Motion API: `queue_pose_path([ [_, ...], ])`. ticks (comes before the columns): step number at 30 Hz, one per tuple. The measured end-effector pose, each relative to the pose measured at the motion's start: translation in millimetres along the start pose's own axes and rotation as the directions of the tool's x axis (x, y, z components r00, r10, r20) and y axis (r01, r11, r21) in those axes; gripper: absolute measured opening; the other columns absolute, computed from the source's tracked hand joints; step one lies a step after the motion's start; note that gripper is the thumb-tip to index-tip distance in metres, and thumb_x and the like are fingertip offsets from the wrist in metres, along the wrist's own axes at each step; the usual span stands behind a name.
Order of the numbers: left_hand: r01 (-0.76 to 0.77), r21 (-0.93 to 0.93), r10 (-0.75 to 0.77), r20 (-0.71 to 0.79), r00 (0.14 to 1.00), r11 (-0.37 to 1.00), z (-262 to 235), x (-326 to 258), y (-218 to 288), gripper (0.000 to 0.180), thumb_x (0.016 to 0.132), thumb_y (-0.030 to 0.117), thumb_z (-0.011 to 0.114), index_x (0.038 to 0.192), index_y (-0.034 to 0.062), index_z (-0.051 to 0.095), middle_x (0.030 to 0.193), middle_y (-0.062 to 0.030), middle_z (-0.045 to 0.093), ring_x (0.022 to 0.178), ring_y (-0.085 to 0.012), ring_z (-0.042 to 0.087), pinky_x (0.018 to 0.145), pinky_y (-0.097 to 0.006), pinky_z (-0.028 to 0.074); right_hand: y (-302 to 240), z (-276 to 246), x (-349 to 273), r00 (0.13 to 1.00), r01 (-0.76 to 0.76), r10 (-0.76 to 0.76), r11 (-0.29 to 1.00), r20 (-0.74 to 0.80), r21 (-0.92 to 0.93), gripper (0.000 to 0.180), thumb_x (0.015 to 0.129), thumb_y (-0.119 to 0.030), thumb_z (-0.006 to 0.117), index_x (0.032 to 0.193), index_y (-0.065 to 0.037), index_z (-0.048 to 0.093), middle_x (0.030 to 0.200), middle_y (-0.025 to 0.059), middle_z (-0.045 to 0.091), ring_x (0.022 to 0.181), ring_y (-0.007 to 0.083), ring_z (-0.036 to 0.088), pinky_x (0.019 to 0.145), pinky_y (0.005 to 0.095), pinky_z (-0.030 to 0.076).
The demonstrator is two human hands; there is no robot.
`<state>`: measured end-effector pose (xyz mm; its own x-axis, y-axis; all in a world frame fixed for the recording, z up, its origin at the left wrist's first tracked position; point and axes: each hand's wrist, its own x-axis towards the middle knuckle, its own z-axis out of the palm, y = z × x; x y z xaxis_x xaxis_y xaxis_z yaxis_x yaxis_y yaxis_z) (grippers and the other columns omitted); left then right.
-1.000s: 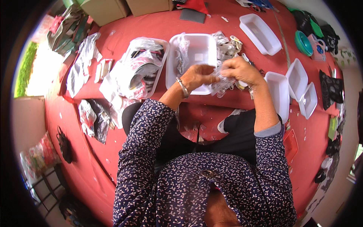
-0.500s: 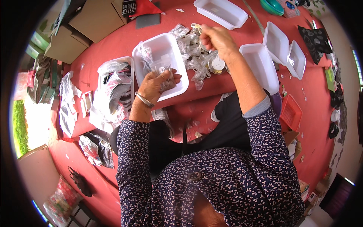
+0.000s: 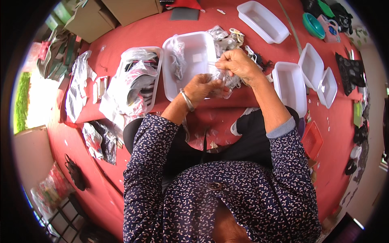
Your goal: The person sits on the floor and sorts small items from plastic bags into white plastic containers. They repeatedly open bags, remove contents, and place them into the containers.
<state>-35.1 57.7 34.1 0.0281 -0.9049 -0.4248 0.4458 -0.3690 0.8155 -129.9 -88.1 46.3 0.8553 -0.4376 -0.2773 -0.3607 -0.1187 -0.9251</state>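
My left hand (image 3: 201, 89) is closed on a small clear plastic bag (image 3: 225, 92), over the right edge of a white plastic tub (image 3: 168, 87). In the earlier picture this bag has a coiled white cord in it. My right hand (image 3: 240, 67) is beside it, thumb and forefinger pinched on something thin and pale that I cannot make out, close to the bag. Another bagged bundle (image 3: 177, 58) lies in the tub. Behind my right hand is a pile of clear bags with pale cords (image 3: 221, 36), partly hidden by that hand.
A second white tub (image 3: 160, 87), left, holds striped and dark bagged items. Several white tubs stand at the right, one of them a deep tub (image 3: 289, 85). A red basket (image 3: 313, 139) sits nearer me. Cardboard boxes (image 3: 91, 22) stand far left on the red cloth (image 3: 142, 32).
My right hand has come down from the pile to my left hand. The left hand has moved right with its bag, from above the tub to its edge. The view has shifted.
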Motion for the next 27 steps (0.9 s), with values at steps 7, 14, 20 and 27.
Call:
queue_pose_path([
  [7,-0.027,-0.08,0.032,0.061,0.998,0.996,2.7,6.3,-13.9,0.026,0.084,0.018,0.05,0.093,-0.0064,0.051,0.083,-0.0145,0.061,0.077,-0.0211,0.061,0.066,-0.027,0.05,-1.9,-0.6,-2.0,0.999,-0.028,0.03,0.997,-0.022,0.067,0.014,0.072,-0.014,0.062,0.065,-0.004,0.057,0.054,-0.0021,0.05,0.043,0.0017,0.04,0.037,0.0158,0.029],
  [14,-0.149,0.133,0.175,-0.214,0.961,0.98,-21.0,7.8,-8.2,0.022,0.084,0.014,0.049,0.087,-0.0082,0.054,0.08,-0.0169,0.062,0.07,-0.0221,0.062,0.061,-0.028,0.051,9.4,-41.4,7.8,0.916,0.0,0.208,0.855,-0.343,0.519,0.018,0.079,-0.023,0.059,0.077,-0.005,0.056,0.06,-0.0007,0.052,0.045,0.0047,0.042,0.038,0.0164,0.03],
  [20,-0.34,-0.12,0.292,-0.304,0.907,0.933,-32.8,-2.6,29.1,0.033,0.082,0.009,0.048,0.114,0.0025,0.044,0.1,-0.0147,0.058,0.09,-0.021,0.057,0.075,-0.029,0.046,18.2,-78.4,1.8,0.814,0.149,0.239,0.795,-0.529,0.589,0.012,0.076,-0.015,0.059,0.075,-0.003,0.058,0.062,0.0022,0.056,0.045,0.0065,0.045,0.038,0.0181,0.032],
  [27,-0.244,-0.394,0.126,-0.303,0.945,0.886,-39.6,9.1,20.1,0.023,0.078,0.009,0.053,0.099,-0.0001,0.051,0.096,-0.0131,0.057,0.084,-0.0206,0.056,0.073,-0.03,0.045,75.8,-34.2,26.2,0.92,-0.317,0.081,0.729,-0.383,-0.607,0.026,0.063,-0.02,0.063,0.084,-0.006,0.06,0.09,0.0141,0.061,0.087,0.0276,0.058,0.073,0.0382,0.047],
])
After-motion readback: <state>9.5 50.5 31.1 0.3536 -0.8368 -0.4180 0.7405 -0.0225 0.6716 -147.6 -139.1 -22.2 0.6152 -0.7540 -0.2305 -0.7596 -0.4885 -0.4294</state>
